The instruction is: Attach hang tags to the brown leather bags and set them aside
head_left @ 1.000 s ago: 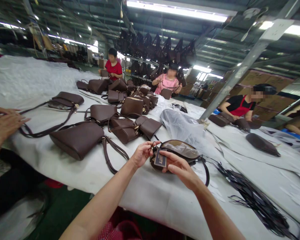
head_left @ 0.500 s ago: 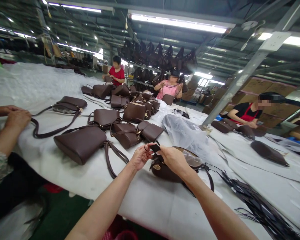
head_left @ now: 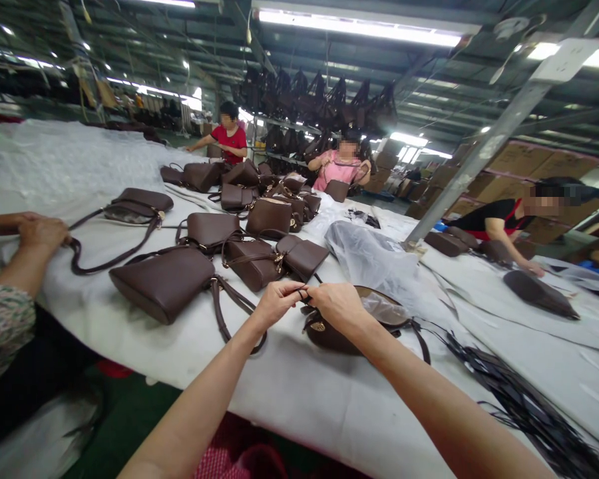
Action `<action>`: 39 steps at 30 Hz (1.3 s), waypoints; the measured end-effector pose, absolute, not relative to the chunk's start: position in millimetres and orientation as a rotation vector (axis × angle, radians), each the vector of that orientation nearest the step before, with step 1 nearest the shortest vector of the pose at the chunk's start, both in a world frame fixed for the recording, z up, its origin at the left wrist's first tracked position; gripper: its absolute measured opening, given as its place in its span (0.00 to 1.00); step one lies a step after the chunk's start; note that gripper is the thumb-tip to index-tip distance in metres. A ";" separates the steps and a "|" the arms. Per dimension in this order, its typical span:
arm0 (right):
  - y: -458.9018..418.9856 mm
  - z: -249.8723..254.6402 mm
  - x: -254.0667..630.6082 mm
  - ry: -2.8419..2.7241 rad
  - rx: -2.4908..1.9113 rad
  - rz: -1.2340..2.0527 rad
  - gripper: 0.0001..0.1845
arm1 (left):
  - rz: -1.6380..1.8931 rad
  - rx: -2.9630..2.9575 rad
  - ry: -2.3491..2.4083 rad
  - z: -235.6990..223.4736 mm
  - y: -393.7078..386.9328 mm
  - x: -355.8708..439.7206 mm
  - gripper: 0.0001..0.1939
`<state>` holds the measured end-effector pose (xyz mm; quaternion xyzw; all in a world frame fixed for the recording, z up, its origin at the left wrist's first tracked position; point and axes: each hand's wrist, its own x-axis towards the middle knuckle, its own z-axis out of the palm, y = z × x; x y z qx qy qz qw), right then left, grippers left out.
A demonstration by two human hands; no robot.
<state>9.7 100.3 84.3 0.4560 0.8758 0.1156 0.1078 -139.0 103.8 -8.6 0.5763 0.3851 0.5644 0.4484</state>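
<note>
My left hand (head_left: 275,305) is closed, its fingertips pinching a thin black cord (head_left: 303,291). My right hand (head_left: 338,307) is closed on the same cord, knuckles up, and its back hides most of what the fingers hold. Both hands meet just above the front edge of an open brown handbag (head_left: 332,338) with a round gold emblem. Clear plastic shows inside that bag's mouth, and its strap (head_left: 421,342) curves down on the right. Left of my hands, a larger brown handbag (head_left: 162,283) lies on its side with its strap trailing towards me.
Several brown handbags (head_left: 269,218) crowd the white-covered table (head_left: 279,392). A plastic bag (head_left: 364,256) lies behind my hands, a bundle of black cords and tags (head_left: 519,399) at right. A co-worker's hand (head_left: 42,236) holds a strap at left. A metal post (head_left: 459,173) slants upward; co-workers sit beyond.
The black tag seen between my hands is now hidden, and a thin cord shows at my fingertips. My right hand has turned over it. The co-worker at right has reached towards a bag.
</note>
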 end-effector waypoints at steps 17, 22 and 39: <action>102.5 98.3 80.5 2.746 1.317 0.404 0.10 | 0.908 1.809 1.249 -8.8 54.3 -211.7 0.05; 112.1 86.3 92.5 2.923 1.286 0.233 0.16 | 0.662 1.613 1.329 -31.9 21.6 -246.3 0.07; 89.3 73.1 151.7 2.967 1.452 0.324 0.43 | 1.049 0.703 1.141 -26.0 133.0 -85.0 0.19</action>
